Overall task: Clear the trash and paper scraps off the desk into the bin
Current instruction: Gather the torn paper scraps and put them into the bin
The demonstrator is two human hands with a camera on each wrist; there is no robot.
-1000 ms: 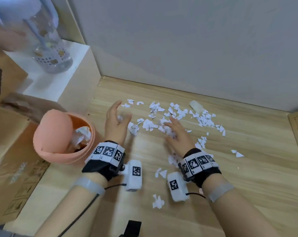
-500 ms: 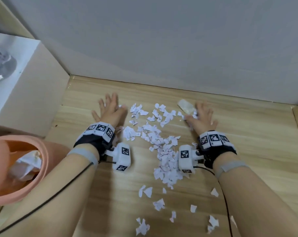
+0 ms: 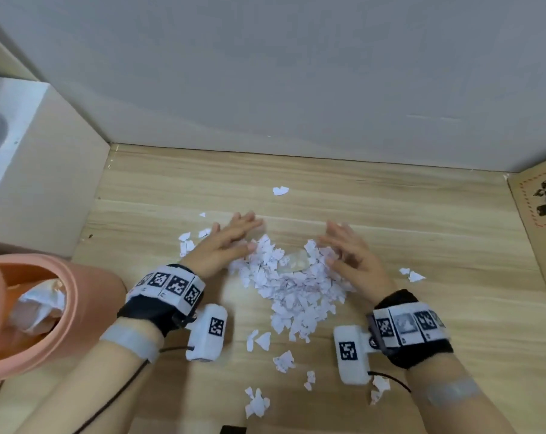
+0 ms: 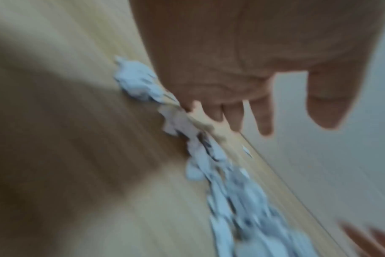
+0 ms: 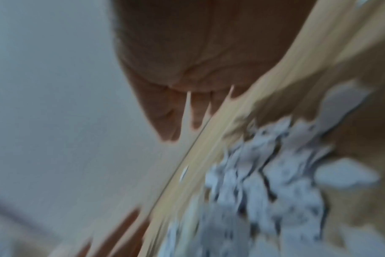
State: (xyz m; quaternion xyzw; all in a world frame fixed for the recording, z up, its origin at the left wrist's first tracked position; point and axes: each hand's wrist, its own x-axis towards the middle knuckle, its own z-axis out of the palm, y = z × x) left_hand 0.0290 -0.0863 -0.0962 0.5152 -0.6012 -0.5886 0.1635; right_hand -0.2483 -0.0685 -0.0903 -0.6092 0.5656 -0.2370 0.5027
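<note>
Pale wood-grain surface [image 3: 390,214], grey wall behind. Heap of torn white paper scraps [image 3: 292,286] lies mid-frame between left hand [image 3: 224,245] and right hand [image 3: 348,255], fingers straight, flanking it. Salmon-pink plastic bin [image 3: 77,308] at lower left, nearer the left hand.

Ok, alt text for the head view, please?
Both open hands, left hand and right hand, flank a pile of paper scraps on the wooden desk. Loose scraps lie around it; a pink bin sits at left.

Plain grey wall [image 3: 296,73], white side cabinet [image 3: 30,183] (left), soft light
</note>
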